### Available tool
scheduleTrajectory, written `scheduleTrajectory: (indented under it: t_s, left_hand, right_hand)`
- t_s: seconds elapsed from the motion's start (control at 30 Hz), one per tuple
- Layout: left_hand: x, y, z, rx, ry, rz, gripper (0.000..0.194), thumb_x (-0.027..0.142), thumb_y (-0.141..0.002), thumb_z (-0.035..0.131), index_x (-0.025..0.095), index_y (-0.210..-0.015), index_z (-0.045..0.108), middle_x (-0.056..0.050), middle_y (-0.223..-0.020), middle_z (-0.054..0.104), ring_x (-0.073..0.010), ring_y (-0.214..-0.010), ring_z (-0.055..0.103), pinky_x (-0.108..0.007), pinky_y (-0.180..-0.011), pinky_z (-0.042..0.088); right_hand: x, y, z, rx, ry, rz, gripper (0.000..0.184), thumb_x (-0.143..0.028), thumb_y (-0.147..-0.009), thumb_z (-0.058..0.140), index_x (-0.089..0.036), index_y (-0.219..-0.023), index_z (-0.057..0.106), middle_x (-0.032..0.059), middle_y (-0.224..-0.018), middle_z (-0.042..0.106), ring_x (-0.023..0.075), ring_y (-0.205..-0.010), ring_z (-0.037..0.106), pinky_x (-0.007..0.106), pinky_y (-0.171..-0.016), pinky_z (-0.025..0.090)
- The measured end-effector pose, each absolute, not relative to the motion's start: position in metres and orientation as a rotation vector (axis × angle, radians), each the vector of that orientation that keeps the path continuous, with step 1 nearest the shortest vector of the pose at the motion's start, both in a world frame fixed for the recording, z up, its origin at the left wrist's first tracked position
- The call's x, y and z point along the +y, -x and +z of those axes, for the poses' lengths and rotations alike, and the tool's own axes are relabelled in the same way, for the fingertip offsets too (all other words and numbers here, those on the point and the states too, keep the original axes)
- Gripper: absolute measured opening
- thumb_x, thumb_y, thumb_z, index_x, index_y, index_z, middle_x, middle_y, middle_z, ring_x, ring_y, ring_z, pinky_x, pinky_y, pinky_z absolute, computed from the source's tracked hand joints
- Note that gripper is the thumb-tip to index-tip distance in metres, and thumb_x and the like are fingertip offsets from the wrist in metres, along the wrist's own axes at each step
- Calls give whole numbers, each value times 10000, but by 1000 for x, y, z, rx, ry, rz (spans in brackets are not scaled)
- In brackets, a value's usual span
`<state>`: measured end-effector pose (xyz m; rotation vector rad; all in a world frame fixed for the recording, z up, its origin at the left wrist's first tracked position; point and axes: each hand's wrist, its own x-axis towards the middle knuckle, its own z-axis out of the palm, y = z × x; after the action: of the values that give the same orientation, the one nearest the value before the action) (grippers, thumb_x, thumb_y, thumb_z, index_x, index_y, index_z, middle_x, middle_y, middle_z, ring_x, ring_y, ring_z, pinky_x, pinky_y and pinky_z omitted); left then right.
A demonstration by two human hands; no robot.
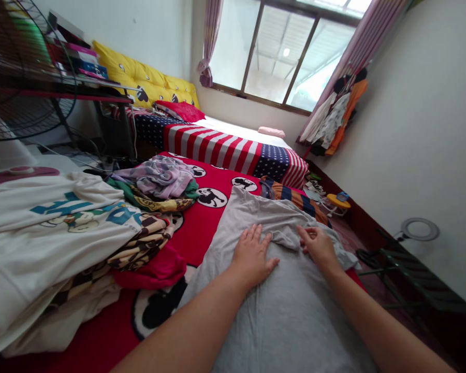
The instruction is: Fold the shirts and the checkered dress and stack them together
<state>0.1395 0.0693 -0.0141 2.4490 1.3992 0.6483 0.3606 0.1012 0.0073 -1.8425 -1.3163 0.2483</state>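
Note:
A grey garment (287,311), probably a shirt, lies spread out over a red blanket (202,233) with black-and-white figures. My left hand (253,255) rests flat on the cloth, its fingers spread. To its right, my right hand (314,246) pinches a fold of the same grey garment between thumb and fingers. Wrinkles run across the cloth between and beyond both hands. Past its far right edge lies an orange and navy striped cloth (291,199).
At left lies a heap of clothes with a white printed shirt (62,223) and a lilac cloth (163,176). A fan (27,72) stands far left. Behind is a bed with a stars-and-stripes cover (217,147). A ring light (420,229) and dark green rack (411,274) stand right.

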Motion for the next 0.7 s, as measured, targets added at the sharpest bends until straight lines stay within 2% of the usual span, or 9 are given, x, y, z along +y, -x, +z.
scheduleTrajectory:
  t_s: [0.1,0.23,0.37,0.47,0.57,0.63,0.7]
  left_hand:
    - [70,-138,-15,1382,-2447,702,650,551,-839,517,202,-1382,443,-140,-1518,302,-287,-1417,217,-452,-1152,169]
    - [71,-137,-18,1376,-2408,782,544,503,-796,607,197,-1241,536,-134,-1485,362,-288,-1396,267,-436,-1145,203]
    - [71,-137,-17,1384,-2380,835,511,473,-756,658,173,-1158,559,-159,-1457,394,-300,-1373,312,-434,-1136,230]
    - [70,-137,-15,1365,-2392,829,555,467,-760,652,182,-1222,538,-155,-1447,410,-307,-1365,325,-450,-1133,234]
    - [70,-136,-14,1349,-2409,817,586,475,-775,631,210,-1285,518,-143,-1449,411,-306,-1365,328,-459,-1133,234]
    - [70,-136,-14,1351,-2418,808,572,477,-779,624,215,-1279,537,-145,-1450,410,-306,-1366,327,-460,-1131,236]
    - [70,-136,-13,1355,-2420,799,560,475,-778,623,213,-1268,556,-149,-1450,411,-307,-1366,326,-460,-1130,238]
  right_hand:
    - [83,-341,10,-1562,1927,161,436,-494,-649,692,-186,-935,576,14,-652,637,197,-575,604,301,-563,421]
    - [77,-339,16,-1683,1799,120,323,-394,-677,645,-195,-917,562,7,-679,627,181,-609,588,299,-619,432]
    - [74,-357,19,-1713,1826,115,299,-399,-668,627,-195,-885,604,16,-690,640,180,-605,586,297,-608,429]
    - [66,-377,19,-1741,1949,99,296,-446,-694,576,-202,-845,650,33,-737,668,189,-624,598,307,-626,430]
    - [58,-408,19,-1480,2073,-124,389,-506,-719,511,-186,-891,650,84,-846,687,229,-709,623,334,-673,450]
    - [56,-433,18,-1305,2181,-280,488,-540,-701,517,-156,-977,635,139,-957,677,285,-826,633,367,-710,461]
    - [58,-459,13,-1210,2322,-303,610,-606,-677,531,-123,-1035,632,198,-1024,655,349,-915,624,409,-731,465]
